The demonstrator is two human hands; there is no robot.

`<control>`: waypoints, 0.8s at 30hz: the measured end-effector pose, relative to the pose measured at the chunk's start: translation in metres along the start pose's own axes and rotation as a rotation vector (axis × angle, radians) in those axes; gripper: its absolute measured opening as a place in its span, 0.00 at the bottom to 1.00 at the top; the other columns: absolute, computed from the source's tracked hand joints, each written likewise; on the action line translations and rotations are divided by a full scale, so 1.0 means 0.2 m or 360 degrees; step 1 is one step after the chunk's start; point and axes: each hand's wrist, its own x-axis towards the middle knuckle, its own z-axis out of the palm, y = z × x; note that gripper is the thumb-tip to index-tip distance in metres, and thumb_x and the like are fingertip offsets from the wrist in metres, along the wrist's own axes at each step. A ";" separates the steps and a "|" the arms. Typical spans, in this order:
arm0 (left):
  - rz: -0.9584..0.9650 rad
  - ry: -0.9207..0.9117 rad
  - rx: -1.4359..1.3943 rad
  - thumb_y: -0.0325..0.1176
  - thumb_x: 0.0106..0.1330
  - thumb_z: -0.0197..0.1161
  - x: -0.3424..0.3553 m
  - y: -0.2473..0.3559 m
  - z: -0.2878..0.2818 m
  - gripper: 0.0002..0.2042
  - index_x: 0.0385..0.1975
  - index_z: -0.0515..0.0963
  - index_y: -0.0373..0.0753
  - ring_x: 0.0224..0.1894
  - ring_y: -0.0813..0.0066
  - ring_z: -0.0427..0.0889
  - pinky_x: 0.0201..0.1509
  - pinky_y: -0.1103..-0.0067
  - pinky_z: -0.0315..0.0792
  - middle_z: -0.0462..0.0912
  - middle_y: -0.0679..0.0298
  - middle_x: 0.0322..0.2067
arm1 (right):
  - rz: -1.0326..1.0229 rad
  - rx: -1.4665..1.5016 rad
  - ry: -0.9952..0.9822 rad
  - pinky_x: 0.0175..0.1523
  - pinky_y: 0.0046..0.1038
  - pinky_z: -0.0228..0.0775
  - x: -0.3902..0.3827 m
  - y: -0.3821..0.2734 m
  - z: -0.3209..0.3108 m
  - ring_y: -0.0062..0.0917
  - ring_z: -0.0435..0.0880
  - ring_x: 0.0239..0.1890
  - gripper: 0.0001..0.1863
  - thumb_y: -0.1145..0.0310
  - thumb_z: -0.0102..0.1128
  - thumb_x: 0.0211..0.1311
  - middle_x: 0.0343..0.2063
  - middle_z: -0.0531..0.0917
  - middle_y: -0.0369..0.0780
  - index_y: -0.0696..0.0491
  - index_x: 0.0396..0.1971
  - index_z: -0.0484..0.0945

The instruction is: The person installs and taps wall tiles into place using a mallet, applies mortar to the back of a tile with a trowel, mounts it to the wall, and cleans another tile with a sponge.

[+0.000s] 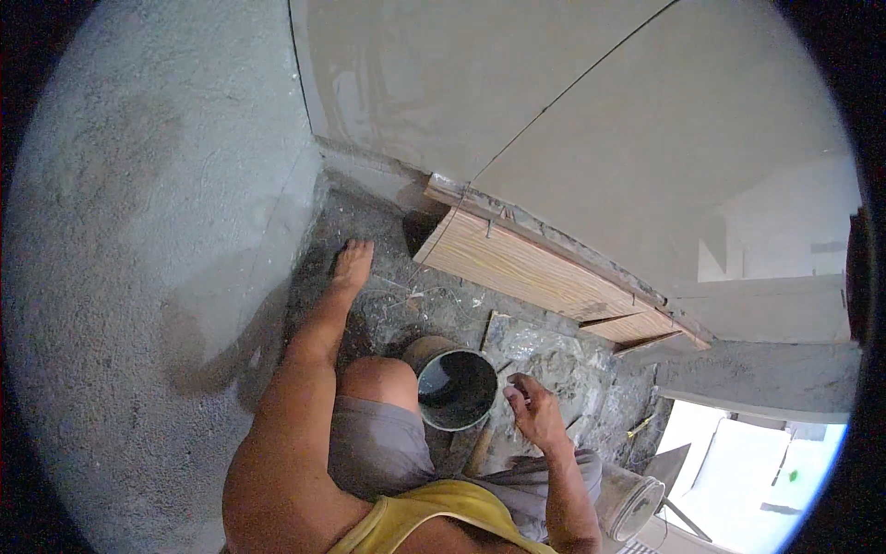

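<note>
Right hand (535, 414) curls, contents unclear, just off the right rim of the round dark bucket (480, 397); left hand (353, 263), fingers straight, has room over floor (380, 319) between rough grey wall (138, 231) and pale wood-grained panel (526, 268).

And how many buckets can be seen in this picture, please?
2: an open bucket between the left knee and the right hand, and a pale bucket at lower right, near the bright opening. Others may be hidden.
</note>
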 end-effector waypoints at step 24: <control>0.0040 0.0782 -0.2446 0.26 0.73 0.59 -0.78 0.81 -1.81 0.11 0.52 0.70 0.36 0.47 0.75 0.80 0.52 0.74 0.77 0.79 0.64 0.42 | -0.0917 0.0554 0.0041 0.34 0.42 0.71 0.33 -1.14 -0.09 0.51 0.81 0.30 0.12 0.64 0.57 0.73 0.28 0.80 0.53 0.58 0.35 0.72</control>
